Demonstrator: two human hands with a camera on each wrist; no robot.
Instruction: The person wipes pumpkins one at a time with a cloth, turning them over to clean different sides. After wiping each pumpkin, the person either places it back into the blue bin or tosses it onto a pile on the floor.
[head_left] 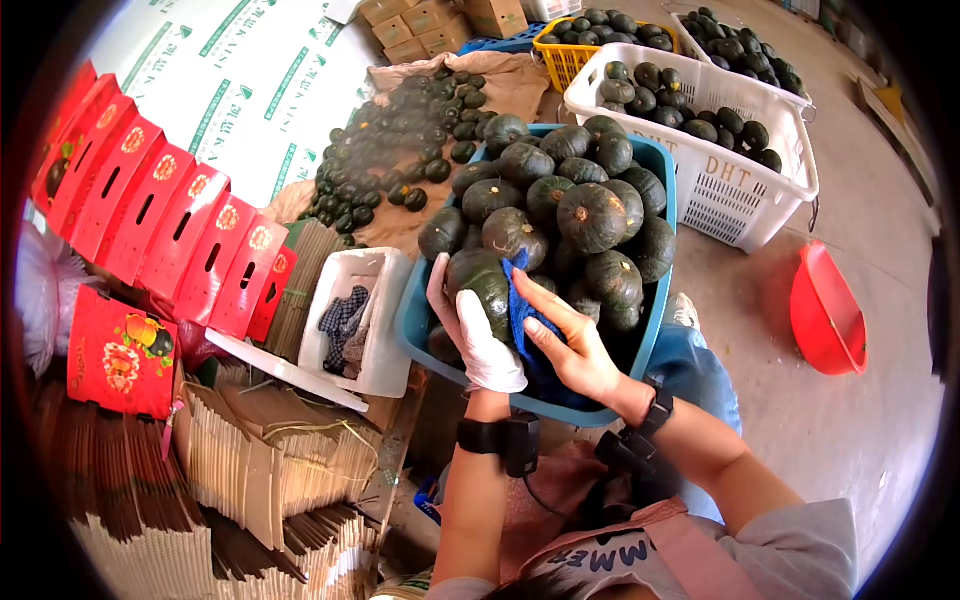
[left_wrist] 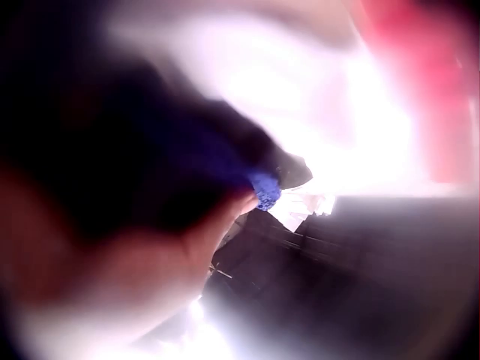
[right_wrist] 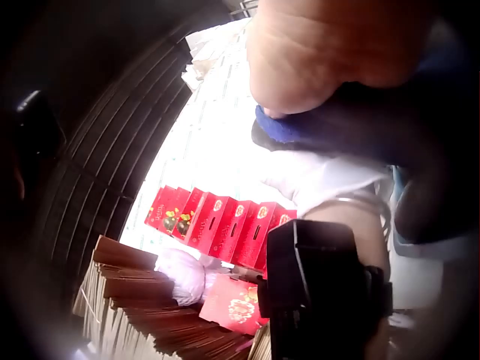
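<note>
At the far left you have a row of red cartons point(head_left: 150, 195) with handle slots, a white sheet with green print point(head_left: 240, 75) spread behind them, and a single red box point(head_left: 122, 352) lying nearer you on stacks of flattened cardboard point(head_left: 285, 450). Next comes a white foam box point(head_left: 392, 315) with checked fabric point(head_left: 343, 318) inside; beyond it, many small dark squashes point(head_left: 395, 165) lie on a brown ground sheet point(head_left: 515, 75). In the middle, right in front of you, stands a blue tub point(head_left: 412, 320) heaped with dark green squashes point(head_left: 545, 195). Your white-gloved left hand point(head_left: 486, 345) grasps one squash point(head_left: 476, 280) at the near left of the heap, fingers along its left side and thumb across the face toward you. Your bare right hand point(head_left: 575, 345) grips a blue cloth point(head_left: 520, 310) and holds it against that same squash, on its right side — so the squash sits between your two hands. Your left wrist view is badly blurred, with only a patch of the blue cloth coming through. Past the tub stand a yellow crate point(head_left: 563, 68) and a white crate point(head_left: 715, 195) marked DHT, both holding more squashes — and at far right a red basin point(head_left: 835, 315) rests tilted on the floor point(head_left: 770, 350).
</note>
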